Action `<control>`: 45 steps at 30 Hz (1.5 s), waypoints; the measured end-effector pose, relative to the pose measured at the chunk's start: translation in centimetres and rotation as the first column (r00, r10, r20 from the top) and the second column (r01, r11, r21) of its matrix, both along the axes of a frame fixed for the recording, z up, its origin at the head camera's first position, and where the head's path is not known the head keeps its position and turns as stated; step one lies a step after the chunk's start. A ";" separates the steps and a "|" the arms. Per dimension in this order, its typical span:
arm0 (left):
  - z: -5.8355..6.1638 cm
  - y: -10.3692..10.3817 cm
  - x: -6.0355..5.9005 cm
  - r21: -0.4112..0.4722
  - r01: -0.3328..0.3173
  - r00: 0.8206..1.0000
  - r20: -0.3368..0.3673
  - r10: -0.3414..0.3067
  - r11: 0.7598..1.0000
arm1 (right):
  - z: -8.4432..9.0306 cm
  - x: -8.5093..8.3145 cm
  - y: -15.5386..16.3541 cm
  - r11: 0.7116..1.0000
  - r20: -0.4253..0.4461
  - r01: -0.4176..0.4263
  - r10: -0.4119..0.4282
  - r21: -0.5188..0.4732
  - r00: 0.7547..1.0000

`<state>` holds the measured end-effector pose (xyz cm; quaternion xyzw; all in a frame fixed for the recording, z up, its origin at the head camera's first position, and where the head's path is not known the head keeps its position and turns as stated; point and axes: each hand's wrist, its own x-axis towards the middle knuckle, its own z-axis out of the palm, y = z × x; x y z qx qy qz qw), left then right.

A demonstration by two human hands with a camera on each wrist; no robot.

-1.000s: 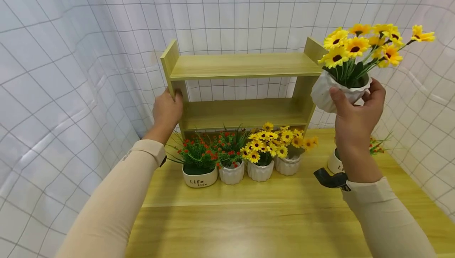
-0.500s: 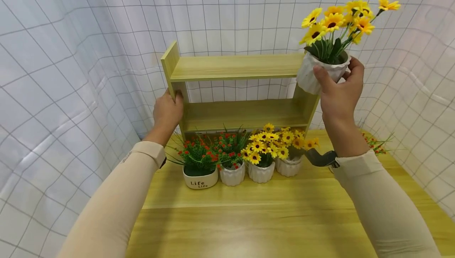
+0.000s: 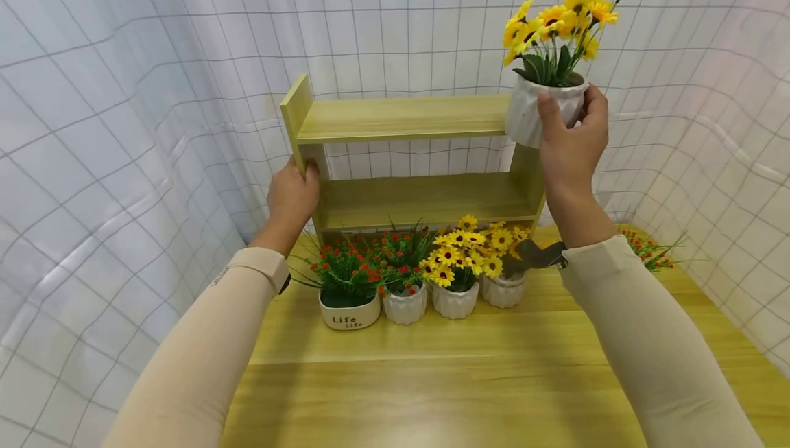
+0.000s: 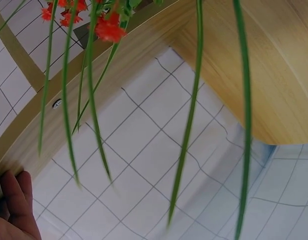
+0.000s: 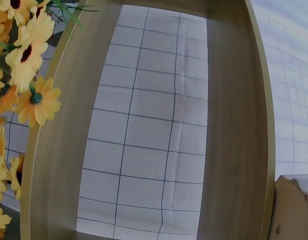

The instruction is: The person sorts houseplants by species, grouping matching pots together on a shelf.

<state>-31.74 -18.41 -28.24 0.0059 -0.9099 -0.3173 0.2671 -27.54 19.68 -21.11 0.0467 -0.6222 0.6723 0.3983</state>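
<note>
My left hand grips the left side panel of a two-tier wooden shelf, fingers behind the panel and thumb on its inner face. In the left wrist view, fingertips show at the panel's edge. My right hand holds a white ribbed flowerpot with artificial yellow daisy-like flowers, thumb on the near side and fingers round the right. The pot is upright and overlaps the right end of the top board, hiding the right side panel's upper end.
Before the shelf stand an oval "Life" planter with red flowers, a ribbed pot of red flowers and two ribbed pots of yellow flowers. More red flowers show behind my right forearm. Gridded curtain surrounds the wooden table.
My right hand has carried the pot of yellow flowers left and upward, from right of the shelf to its top right end, tipping it more upright. My left hand keeps its grip.
</note>
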 end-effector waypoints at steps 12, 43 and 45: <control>0.1 0.3 -0.3 0.000 -0.013 1.000 0.013 0.013 1.000 | 0.9 -0.5 -0.2 0.965 0.103 0.141 -0.167 0.222 0.981; -0.4 0.5 -0.4 0.004 -0.014 1.000 0.026 0.014 1.000 | 2.9 -6.0 -0.6 0.852 0.342 0.148 -0.353 0.501 0.871; -0.3 0.5 -0.5 -0.002 -0.015 1.000 0.022 0.015 1.000 | 2.9 -6.1 -0.6 0.844 0.341 0.145 -0.358 0.516 0.869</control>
